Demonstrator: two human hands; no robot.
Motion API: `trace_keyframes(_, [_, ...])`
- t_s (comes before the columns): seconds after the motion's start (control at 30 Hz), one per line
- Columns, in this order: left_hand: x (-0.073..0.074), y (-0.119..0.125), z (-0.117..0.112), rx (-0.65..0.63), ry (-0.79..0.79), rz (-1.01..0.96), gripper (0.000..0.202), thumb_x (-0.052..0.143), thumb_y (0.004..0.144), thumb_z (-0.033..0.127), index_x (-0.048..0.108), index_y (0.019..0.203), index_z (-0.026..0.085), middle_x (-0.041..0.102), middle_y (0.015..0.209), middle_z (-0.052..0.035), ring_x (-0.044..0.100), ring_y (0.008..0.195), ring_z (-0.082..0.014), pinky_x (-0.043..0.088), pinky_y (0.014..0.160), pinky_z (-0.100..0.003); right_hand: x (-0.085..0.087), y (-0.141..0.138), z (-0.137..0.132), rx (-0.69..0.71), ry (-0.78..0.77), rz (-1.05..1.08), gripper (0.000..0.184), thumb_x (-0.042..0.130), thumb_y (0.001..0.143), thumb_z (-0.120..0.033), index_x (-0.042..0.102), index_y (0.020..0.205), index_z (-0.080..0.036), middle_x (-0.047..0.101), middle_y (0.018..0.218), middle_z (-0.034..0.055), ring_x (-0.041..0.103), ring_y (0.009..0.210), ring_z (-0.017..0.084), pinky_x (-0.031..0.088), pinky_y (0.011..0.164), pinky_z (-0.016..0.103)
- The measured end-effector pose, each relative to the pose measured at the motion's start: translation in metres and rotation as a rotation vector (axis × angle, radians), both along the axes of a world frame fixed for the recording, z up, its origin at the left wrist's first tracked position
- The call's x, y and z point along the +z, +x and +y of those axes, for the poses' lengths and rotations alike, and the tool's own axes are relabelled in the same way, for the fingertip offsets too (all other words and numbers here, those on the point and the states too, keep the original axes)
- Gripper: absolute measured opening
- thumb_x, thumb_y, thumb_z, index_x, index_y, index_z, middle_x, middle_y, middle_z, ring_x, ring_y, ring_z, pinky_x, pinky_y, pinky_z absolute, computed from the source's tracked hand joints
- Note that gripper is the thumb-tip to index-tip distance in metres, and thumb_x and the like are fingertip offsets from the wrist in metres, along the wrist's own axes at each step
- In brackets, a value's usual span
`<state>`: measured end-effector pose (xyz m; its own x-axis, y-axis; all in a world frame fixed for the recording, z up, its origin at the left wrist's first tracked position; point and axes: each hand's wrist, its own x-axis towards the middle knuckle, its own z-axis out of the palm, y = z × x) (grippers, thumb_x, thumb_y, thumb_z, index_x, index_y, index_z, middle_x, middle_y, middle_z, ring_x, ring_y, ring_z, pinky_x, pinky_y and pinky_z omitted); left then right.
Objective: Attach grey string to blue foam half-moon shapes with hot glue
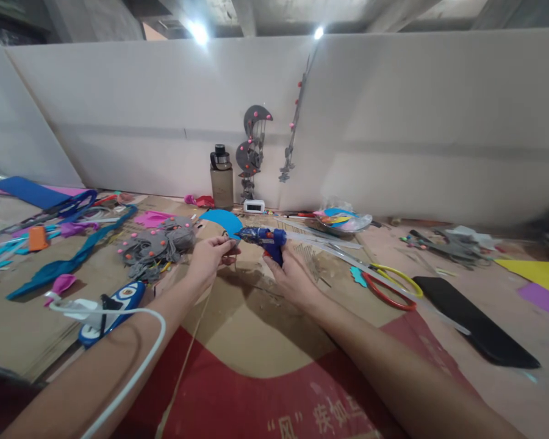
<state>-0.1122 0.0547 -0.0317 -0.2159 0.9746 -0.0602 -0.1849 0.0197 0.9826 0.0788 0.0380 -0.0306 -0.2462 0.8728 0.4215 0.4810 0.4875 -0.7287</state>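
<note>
My right hand [295, 277] is wrapped round the grip of a blue hot glue gun [274, 244], whose nozzle points left. A long translucent strip [393, 283], perhaps a glue stick, runs back to the right from behind the gun. My left hand [215, 259] is closed in a pinch just beyond the nozzle tip. Something small and dark shows at its fingertips, too small to name. Right behind that hand lies a blue round sheet [222, 221] on the cardboard [265, 341].
Left are a bundle of grey yarn with pink dots [158, 244], a teal strip [80, 259] and a blue-and-white device [112, 311] with a white cable. Scissors [396, 286] and a black case [476, 320] lie right. A bottle [222, 183] stands behind, before the white partition [393, 122].
</note>
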Motion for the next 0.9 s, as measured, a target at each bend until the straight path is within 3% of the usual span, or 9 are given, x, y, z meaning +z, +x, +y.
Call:
trace_keyframes(0.3, [-0.0030, -0.0008, 0.0001, -0.005, 0.030, 0.035, 0.029, 0.077, 0.055, 0.032, 0.063, 0.068, 0.010, 0.064, 0.064, -0.0062, 0.063, 0.061, -0.0142, 0.047, 0.050, -0.021, -0.0019, 0.0008, 0.0010, 0.003, 0.040, -0.126, 0.035, 0.042, 0.085, -0.032, 0.048, 0.117, -0.019, 0.061, 0.104, 0.0102, 0.056, 0.092, 0.024, 0.042, 0.082, 0.036])
trace_keyframes(0.63, [0.0001, 0.0023, -0.0022, -0.015, 0.013, 0.072, 0.033, 0.077, 0.054, 0.034, 0.064, 0.071, 0.009, 0.066, 0.068, -0.0084, 0.064, 0.061, -0.0152, 0.047, 0.050, -0.022, -0.0002, -0.0011, -0.0014, -0.034, 0.016, -0.196, 0.032, 0.041, 0.085, -0.033, 0.049, 0.112, -0.016, 0.061, 0.097, 0.0121, 0.057, 0.086, 0.025, 0.044, 0.077, 0.036])
trace_keyframes(0.9, [0.0055, 0.0043, -0.0042, 0.028, 0.007, 0.070, 0.027, 0.076, 0.054, 0.029, 0.063, 0.068, 0.010, 0.064, 0.062, -0.0054, 0.063, 0.061, -0.0151, 0.046, 0.049, -0.022, -0.0025, 0.0000, -0.0012, -0.050, 0.033, -0.232, 0.030, 0.039, 0.087, -0.033, 0.049, 0.109, -0.016, 0.062, 0.094, 0.0117, 0.058, 0.083, 0.024, 0.045, 0.073, 0.036])
